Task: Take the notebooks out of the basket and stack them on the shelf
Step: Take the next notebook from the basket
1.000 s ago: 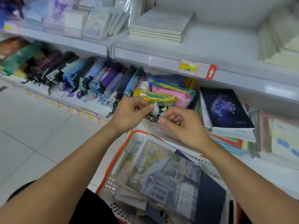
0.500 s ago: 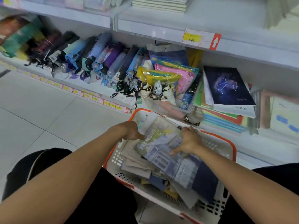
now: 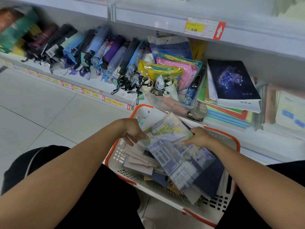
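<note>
While gripped by both hands (image 3: 132, 131), "SUNSET" notebook (image 3: 171, 146) atop basket (image 3: 221, 202).

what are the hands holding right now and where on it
Both hands hold the top notebook in the basket: the left hand grips its left edge, the right hand its right edge, both near the far end.

Both hands (image 3: 133, 129) on basket's (image 3: 234, 138) top notebook (image 3: 175, 151)
</note>
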